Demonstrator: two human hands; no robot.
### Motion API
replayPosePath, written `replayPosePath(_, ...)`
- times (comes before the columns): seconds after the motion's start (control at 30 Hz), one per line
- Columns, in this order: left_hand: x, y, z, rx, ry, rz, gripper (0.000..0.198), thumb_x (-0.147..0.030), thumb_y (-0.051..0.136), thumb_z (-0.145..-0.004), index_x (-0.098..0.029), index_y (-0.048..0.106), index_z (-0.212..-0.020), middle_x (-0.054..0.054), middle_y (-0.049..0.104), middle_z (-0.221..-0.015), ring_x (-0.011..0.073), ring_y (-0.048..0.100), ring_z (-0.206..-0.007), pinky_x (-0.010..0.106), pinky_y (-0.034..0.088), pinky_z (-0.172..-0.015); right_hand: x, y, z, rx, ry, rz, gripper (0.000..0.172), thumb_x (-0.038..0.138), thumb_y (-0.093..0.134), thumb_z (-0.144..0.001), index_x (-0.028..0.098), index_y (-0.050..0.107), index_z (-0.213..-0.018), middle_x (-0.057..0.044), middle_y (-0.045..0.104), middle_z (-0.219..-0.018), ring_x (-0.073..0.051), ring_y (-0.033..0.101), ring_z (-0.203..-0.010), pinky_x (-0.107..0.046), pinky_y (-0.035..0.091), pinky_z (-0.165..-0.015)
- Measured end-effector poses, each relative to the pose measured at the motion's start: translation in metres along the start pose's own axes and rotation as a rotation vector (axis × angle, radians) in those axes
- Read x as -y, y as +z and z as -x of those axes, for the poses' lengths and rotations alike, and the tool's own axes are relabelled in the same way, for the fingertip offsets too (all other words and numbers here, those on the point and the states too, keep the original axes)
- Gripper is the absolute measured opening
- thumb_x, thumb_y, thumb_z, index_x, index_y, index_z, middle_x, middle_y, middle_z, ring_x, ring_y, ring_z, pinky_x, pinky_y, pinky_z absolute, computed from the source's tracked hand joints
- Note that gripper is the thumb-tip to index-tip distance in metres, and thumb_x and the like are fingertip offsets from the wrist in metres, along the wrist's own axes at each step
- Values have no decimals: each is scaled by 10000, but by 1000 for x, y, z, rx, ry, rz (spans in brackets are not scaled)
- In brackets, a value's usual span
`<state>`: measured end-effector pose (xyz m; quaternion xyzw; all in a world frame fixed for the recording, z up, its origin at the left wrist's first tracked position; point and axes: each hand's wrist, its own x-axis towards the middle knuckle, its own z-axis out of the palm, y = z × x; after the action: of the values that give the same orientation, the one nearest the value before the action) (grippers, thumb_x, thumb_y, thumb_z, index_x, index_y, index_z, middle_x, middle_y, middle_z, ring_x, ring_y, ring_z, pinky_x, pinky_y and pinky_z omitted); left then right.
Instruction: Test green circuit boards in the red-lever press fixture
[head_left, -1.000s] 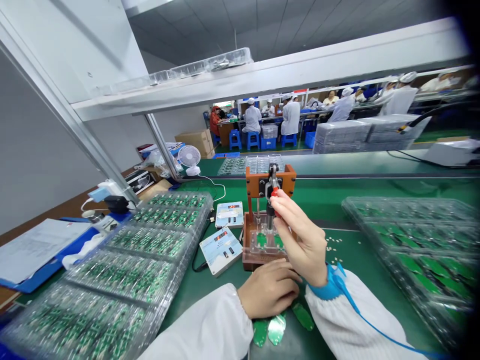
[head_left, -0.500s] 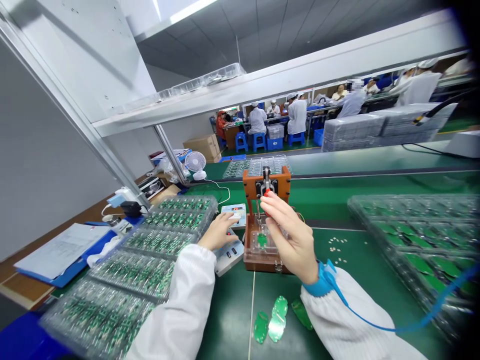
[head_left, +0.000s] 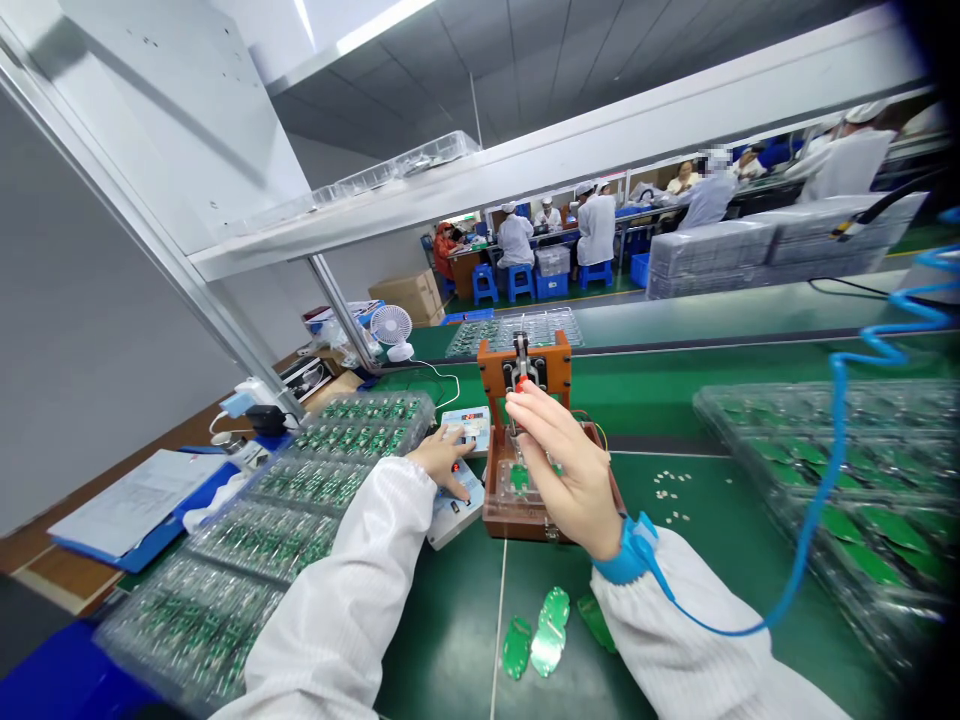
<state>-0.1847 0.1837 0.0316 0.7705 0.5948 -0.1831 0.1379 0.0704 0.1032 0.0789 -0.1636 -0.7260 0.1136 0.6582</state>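
My left hand [head_left: 441,460] rests with fingers spread over two small control boxes. One fingertip is on the upper box with a red digital display [head_left: 471,424], and another reaches the lower grey box [head_left: 454,520]. In front of me stands an orange and brown test fixture [head_left: 562,368] with a toggle clamp [head_left: 520,352]. My right hand [head_left: 574,470] is closed around the clamp's red handle [head_left: 523,383], its fingers fairly straight and the handle mostly hidden. A small green circuit board [head_left: 519,478] sits under the clear plate of the fixture.
Several green oval boards [head_left: 551,630] lie near me on the green bench. Clear trays of boards stand at left [head_left: 277,530] and right [head_left: 840,480]. Small pale pieces [head_left: 672,485] are scattered right of the fixture. A coiled blue wrist-strap cord [head_left: 832,450] hangs at right.
The fingers of my left hand have spread and come down onto the boxes. My right hand stays at the clamp handle. The blue cord has swung up into view, and the view has shifted slightly.
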Motion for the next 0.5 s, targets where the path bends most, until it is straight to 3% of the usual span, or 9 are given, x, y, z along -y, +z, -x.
replayPosePath(0.2, 7, -4, 7, 9, 1, 17, 1275, -670, 837, -569, -250, 239, -1614, 117, 33, -1703, 461, -24, -1544, 625, 139, -1238, -1, -1, 0, 2, -3, 3, 588, 56, 498, -1004, 396, 499, -1483, 10, 586, -1458, -274, 478, -1423, -540, 480, -1166)
replayPosePath(0.5, 12, -3, 9, 90, -40, 17, 1341, -664, 865, -506, -259, 225, -1613, 129, 55, -1701, 483, -4, -1537, 669, 168, -1216, -2, 0, 1, 7, -12, 5, 603, 44, 501, -997, 394, 491, -1488, 13, 574, -1468, -270, 469, -1430, -532, 470, -1174)
